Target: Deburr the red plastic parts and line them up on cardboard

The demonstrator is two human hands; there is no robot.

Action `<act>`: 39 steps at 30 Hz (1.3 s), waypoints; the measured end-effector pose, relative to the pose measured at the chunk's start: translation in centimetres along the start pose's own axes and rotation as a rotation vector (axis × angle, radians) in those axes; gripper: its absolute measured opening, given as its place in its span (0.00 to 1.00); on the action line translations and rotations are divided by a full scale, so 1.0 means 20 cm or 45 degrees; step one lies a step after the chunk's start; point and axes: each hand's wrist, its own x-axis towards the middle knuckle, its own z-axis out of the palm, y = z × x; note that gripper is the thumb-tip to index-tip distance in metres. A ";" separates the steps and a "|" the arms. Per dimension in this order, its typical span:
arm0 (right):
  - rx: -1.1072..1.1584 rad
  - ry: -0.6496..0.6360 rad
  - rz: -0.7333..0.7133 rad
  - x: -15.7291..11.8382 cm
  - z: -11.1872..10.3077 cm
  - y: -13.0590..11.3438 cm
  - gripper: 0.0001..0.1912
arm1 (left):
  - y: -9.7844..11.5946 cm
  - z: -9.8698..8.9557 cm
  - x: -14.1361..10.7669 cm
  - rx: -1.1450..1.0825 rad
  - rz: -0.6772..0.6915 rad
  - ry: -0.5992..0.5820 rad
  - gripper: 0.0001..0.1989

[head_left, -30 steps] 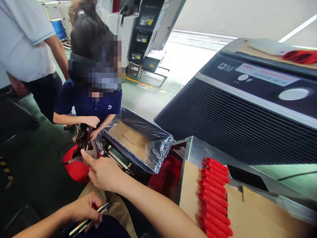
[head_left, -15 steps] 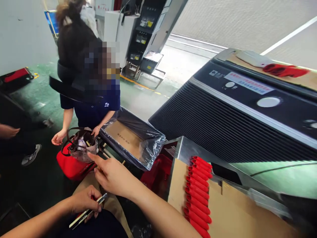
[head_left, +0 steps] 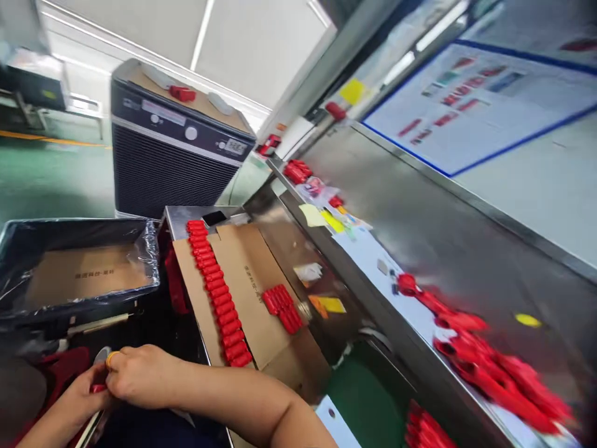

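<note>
Low beside the steel bench, the left hand pinches a small red piece; the right hand curls close, its grip impossible to tell. Glossy red tubes line brown cardboard, a black ribbed cabinet beyond.

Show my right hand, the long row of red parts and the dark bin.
Right hand (head_left: pixel 140 377): head view, its back.
Long row of red parts (head_left: pixel 218 291): head view, its middle.
Dark bin (head_left: pixel 84 235): head view, far inner wall.

Your left hand and right hand are at lower left, below the crate. The row of parts lies on cardboard left of centre, below the machine.
</note>
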 end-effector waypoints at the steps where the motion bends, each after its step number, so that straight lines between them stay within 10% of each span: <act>1: 0.060 0.048 0.096 -0.03 0.01 0.02 0.10 | 0.04 -0.01 0.00 -0.019 -0.035 -0.011 0.25; 8: 0.332 0.530 0.918 -0.38 0.05 0.07 0.03 | 0.26 -0.03 -0.04 -0.470 -0.343 -0.047 0.37; 13: 0.608 0.895 1.313 -0.62 0.04 0.03 0.13 | 0.59 0.14 0.12 -0.359 -0.117 0.136 0.34; 17: 0.936 1.188 1.252 -0.74 -0.07 0.04 0.11 | 0.78 0.39 0.25 -0.388 0.043 0.166 0.38; 23: 0.850 1.324 0.957 -0.84 -0.27 0.13 0.09 | 0.80 0.62 0.29 -0.423 0.170 0.185 0.32; 39: 1.770 1.226 1.036 -0.65 -0.34 0.33 0.21 | 0.88 0.67 0.31 -0.379 0.120 0.095 0.34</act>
